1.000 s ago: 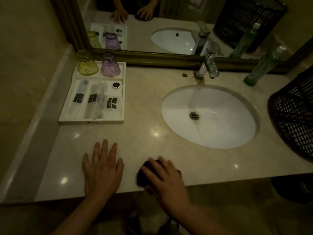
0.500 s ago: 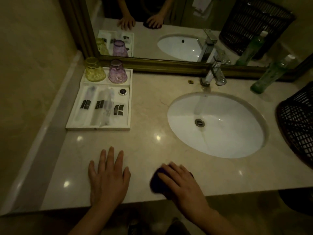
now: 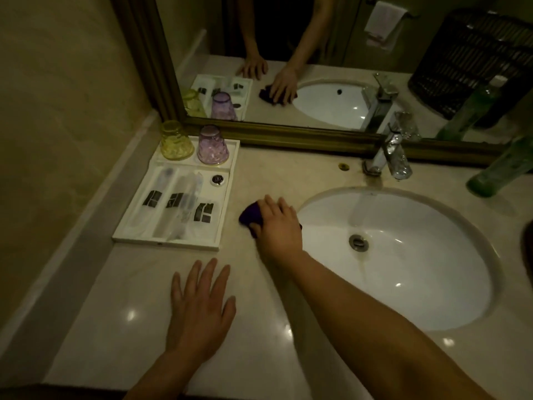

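Note:
A bunched purple cloth (image 3: 248,215) lies on the beige marble counter (image 3: 138,313), between the white amenity tray (image 3: 170,242) and the white sink basin (image 3: 403,284). My right hand (image 3: 278,226) lies on top of the cloth and presses it down, fingers spread over it, so most of the cloth is hidden. My left hand (image 3: 200,310) rests flat on the counter near the front edge, fingers straight, holding nothing. The mirror (image 3: 317,53) shows both hands and the cloth.
The tray holds wrapped toiletries, an upturned yellow cup (image 3: 176,141) and a purple cup (image 3: 212,145). A chrome tap (image 3: 389,153) stands behind the basin. A green bottle (image 3: 501,168) and a dark wicker basket (image 3: 527,249) are at the right.
My right hand has slid the cloth away from the counter's front edge, up and left to beside the tray. The left hand has stayed flat in place.

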`<state>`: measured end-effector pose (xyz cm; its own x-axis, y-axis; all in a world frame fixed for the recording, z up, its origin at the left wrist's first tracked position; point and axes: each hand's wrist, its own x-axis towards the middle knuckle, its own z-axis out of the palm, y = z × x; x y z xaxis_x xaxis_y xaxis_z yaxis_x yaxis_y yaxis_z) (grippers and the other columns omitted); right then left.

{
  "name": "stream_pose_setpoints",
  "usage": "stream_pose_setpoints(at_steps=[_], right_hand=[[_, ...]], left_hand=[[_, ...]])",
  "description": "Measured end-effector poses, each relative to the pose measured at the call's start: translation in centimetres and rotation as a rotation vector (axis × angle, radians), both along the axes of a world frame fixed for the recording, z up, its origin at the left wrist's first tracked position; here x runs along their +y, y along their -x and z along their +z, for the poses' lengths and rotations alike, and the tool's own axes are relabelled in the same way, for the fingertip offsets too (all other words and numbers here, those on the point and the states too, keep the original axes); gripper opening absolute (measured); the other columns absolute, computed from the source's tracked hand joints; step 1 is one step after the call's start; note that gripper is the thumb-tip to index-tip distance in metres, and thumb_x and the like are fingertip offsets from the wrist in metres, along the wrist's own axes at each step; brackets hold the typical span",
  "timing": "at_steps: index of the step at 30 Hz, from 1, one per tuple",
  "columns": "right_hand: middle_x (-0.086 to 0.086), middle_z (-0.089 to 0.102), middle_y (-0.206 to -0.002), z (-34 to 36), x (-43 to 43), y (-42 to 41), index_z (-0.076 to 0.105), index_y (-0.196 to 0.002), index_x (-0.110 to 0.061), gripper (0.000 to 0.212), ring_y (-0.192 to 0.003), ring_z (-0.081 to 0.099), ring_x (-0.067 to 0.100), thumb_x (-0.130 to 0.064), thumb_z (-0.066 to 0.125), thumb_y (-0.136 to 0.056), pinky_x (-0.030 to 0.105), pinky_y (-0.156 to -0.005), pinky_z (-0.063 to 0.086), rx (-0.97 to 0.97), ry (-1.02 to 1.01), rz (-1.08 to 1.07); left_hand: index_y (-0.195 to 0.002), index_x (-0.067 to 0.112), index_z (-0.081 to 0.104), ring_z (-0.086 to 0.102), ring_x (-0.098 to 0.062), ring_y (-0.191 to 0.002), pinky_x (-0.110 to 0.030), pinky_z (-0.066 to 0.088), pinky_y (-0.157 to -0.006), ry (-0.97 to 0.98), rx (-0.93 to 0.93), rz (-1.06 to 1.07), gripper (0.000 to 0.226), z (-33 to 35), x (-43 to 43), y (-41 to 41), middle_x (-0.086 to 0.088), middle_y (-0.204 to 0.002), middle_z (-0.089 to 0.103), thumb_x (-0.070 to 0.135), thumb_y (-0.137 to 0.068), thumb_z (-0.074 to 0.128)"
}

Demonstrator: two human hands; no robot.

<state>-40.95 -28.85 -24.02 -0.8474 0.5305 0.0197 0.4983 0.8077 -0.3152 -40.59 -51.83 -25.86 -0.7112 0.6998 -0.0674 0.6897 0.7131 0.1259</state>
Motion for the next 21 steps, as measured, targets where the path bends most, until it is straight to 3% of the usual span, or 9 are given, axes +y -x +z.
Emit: stream_pose_setpoints(at_steps=[3, 7, 10, 13, 15, 17, 19, 21], right_hand=[[0.0, 0.039, -0.155, 0.1, -2.3, -4.4, 0.038, -0.149, -0.023, 0.06, -0.139, 0.038, 0.029, -0.038, 0.058, -0.094, 0.043, -0.114, 0.03, 0.06, -0.02, 0.114], [-0.003, 0.053, -0.145, -1.5, -3.9, -16.8, 0.054, -0.137, -0.025, 0.066, -0.126, 0.055, 0.021, -0.042, 0.07, -0.076, 0.036, -0.108, 0.037, 0.1, -0.072, 0.283], [-0.002, 0.057, -0.141, -3.4, -1.5, -23.7, 0.058, -0.128, -0.025, 0.039, -0.12, 0.057, 0.018, -0.04, 0.045, -0.094, 0.034, -0.107, 0.033, 0.176, -0.22, 0.319], [-0.013, 0.037, -0.155, -4.9, 3.2, -29.2, 0.056, -0.122, -0.031, 0.043, -0.12, 0.053, 0.012, -0.044, 0.02, -0.101, 0.026, -0.111, 0.022, 0.178, -0.252, 0.12], [-0.013, 0.014, -0.163, -5.5, 7.9, -33.3, 0.046, -0.136, -0.028, 0.047, -0.128, 0.047, 0.012, -0.044, 0.017, -0.102, 0.02, -0.114, 0.014, 0.107, -0.319, 0.037], [-0.001, 0.026, -0.161, -4.6, 12.7, -36.9, 0.043, -0.142, -0.02, 0.059, -0.117, 0.058, 0.027, -0.052, 0.019, -0.099, 0.019, -0.114, 0.016, 0.065, -0.337, -0.112], [0.016, 0.055, -0.139, -3.0, 16.5, -39.5, 0.058, -0.13, -0.006, 0.064, -0.105, 0.065, 0.04, -0.053, 0.028, -0.099, 0.033, -0.109, 0.031, 0.107, -0.322, -0.371], [0.019, 0.06, -0.13, -1.8, 19.2, -39.9, 0.058, -0.13, -0.003, 0.047, -0.11, 0.06, 0.04, -0.033, 0.054, -0.095, 0.047, -0.1, 0.042, 0.069, -0.239, -0.545]], left_hand=[[-0.143, 0.028, 0.042, 0.03, -0.03, -0.14, -0.056, 0.014, -0.115, -0.007, -0.009, -0.002, 0.059, 0.3, 0.3, 0.1, -0.006, -0.15, 0.042, 0.049, -0.087, 0.037], [-0.14, 0.022, 0.047, 0.032, -0.032, -0.138, -0.051, 0.019, -0.115, -0.101, -0.024, -0.02, 0.057, 0.2, 1.9, 0.0, -0.008, -0.147, 0.044, 0.044, -0.088, 0.039], [-0.141, 0.021, 0.046, 0.031, -0.032, -0.139, -0.048, 0.023, -0.113, -0.206, -0.046, -0.078, 0.055, 0.4, 6.0, -0.3, -0.009, -0.149, 0.041, 0.042, -0.091, 0.038], [-0.142, 0.025, 0.044, 0.026, -0.032, -0.142, -0.048, 0.018, -0.115, -0.193, -0.032, -0.104, 0.056, 0.6, 11.4, -0.5, -0.01, -0.153, 0.036, 0.047, -0.091, 0.034], [-0.143, 0.027, 0.042, 0.023, -0.032, -0.143, -0.05, 0.018, -0.115, -0.175, -0.042, -0.07, 0.06, 0.6, 14.8, -0.1, -0.011, -0.155, 0.032, 0.051, -0.09, 0.03], [-0.146, 0.029, 0.037, 0.017, -0.031, -0.145, -0.053, 0.014, -0.116, -0.133, -0.045, -0.016, 0.066, 0.4, 17.1, 0.7, -0.01, -0.158, 0.025, 0.056, -0.088, 0.022], [-0.149, 0.031, 0.029, 0.01, -0.028, -0.147, -0.053, 0.007, -0.116, -0.101, -0.046, -0.024, 0.072, 0.0, 19.1, 1.2, -0.007, -0.161, 0.018, 0.061, -0.085, 0.015], [-0.151, 0.032, 0.023, 0.004, -0.025, -0.148, -0.054, 0.0, -0.115, -0.089, -0.052, -0.04, 0.075, -0.5, 20.9, 1.7, -0.004, -0.162, 0.012, 0.064, -0.084, 0.013]])
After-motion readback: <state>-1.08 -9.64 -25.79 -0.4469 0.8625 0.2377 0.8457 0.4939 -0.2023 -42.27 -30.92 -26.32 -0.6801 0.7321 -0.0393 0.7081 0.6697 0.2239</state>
